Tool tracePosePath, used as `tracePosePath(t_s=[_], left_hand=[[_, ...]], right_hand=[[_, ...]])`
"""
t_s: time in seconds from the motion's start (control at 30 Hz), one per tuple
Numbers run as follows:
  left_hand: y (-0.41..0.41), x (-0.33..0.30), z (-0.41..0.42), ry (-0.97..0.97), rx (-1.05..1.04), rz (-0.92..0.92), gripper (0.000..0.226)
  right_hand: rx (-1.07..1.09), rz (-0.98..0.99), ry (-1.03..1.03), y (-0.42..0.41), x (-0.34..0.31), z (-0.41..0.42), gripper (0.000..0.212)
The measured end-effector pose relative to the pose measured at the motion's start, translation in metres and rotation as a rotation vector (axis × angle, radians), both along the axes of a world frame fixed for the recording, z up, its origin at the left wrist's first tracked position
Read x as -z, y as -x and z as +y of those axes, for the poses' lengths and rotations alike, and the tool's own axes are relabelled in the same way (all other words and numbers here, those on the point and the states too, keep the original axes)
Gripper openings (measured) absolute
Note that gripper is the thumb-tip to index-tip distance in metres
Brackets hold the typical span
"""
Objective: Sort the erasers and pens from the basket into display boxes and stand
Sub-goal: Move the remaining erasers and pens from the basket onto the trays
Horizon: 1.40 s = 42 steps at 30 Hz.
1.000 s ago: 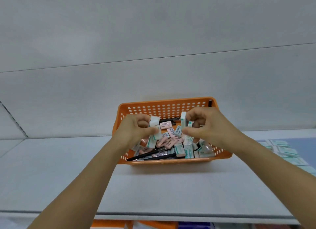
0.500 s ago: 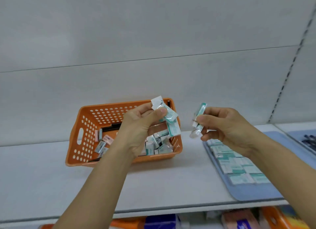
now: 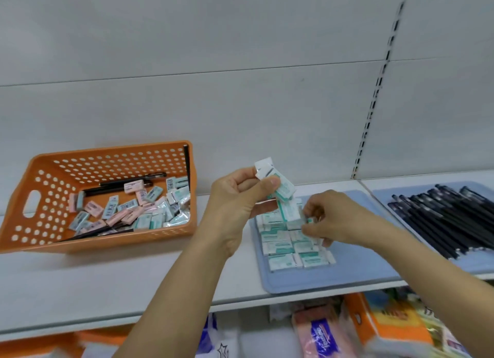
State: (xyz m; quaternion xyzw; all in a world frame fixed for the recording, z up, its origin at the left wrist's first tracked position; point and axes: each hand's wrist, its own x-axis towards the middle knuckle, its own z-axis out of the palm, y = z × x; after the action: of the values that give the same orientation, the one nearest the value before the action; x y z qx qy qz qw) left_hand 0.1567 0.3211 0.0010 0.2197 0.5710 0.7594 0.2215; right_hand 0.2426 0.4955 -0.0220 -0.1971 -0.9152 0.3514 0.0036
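One head-worn camera, close above the hands.
It faces forward and down; the shelf [image 3: 80, 285] lies just beyond the fingers [image 3: 310, 210].

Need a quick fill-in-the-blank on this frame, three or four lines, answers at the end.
1. The basket holding mixed erasers and pens is ____ in colour.
2. The left hand grips wrapped ____ above the shelf.
3. The right hand sets an eraser on the ____ tray beside the rows of erasers.
4. The black pens lie on the tray to the ____ of that one.

Missing words: orange; erasers; blue; right
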Motion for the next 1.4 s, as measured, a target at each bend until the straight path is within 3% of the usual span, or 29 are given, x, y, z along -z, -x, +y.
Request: tracePosePath(t_s=[0.07,0.17,0.27,0.33,0.53,0.6,0.7,0.77,0.83,0.93,1.07,1.27,1.4], left_hand=[[-0.003,0.009,0.001,-0.004,-0.021,-0.048,0.024],[-0.007,0.024,-0.002,0.002,-0.047,-0.140,0.026],[-0.008,0.036,-0.008,0.000,-0.087,-0.203,0.027],[-0.007,0.041,-0.011,-0.022,-0.111,-0.246,0.028],[-0.006,0.048,-0.013,-0.093,-0.137,-0.403,0.038],[-0.006,0.050,-0.011,-0.123,-0.146,-0.443,0.048],[-0.004,0.053,-0.007,-0.160,-0.166,-0.488,0.053],[-0.005,0.054,-0.002,-0.184,-0.161,-0.505,0.049],[-0.009,0.054,0.004,-0.209,-0.144,-0.511,0.045],[-0.017,0.056,0.010,-0.159,-0.121,-0.438,0.040],[-0.018,0.062,0.000,0.160,-0.106,-0.179,0.032],[-0.009,0.065,-0.009,0.618,0.111,0.177,0.032],[-0.008,0.062,0.004,0.726,0.081,0.268,0.038]], right_hand=[[-0.096,-0.001,-0.300,0.007,0.007,-0.005,0.013],[-0.216,-0.008,-0.438,0.013,0.015,-0.010,0.030],[-0.262,-0.036,-0.424,0.014,0.022,-0.006,0.016],[-0.223,-0.034,-0.370,0.012,0.022,0.001,0.038],[-0.207,0.092,-0.397,0.021,0.019,0.014,0.047],[-0.235,0.109,-0.331,0.023,0.026,0.010,0.042],[-0.170,0.310,-0.213,0.017,0.026,0.004,0.025],[-0.155,0.359,-0.035,0.010,0.018,-0.005,0.028],[-0.184,0.335,-0.025,0.004,0.014,-0.017,0.034],[-0.158,0.349,-0.218,-0.002,0.015,-0.019,0.030],[-0.163,0.235,-0.236,-0.023,0.023,0.004,0.032],[-0.303,0.113,-0.337,-0.035,0.044,0.018,0.035],[-0.229,0.237,-0.306,-0.027,0.037,0.017,0.032]])
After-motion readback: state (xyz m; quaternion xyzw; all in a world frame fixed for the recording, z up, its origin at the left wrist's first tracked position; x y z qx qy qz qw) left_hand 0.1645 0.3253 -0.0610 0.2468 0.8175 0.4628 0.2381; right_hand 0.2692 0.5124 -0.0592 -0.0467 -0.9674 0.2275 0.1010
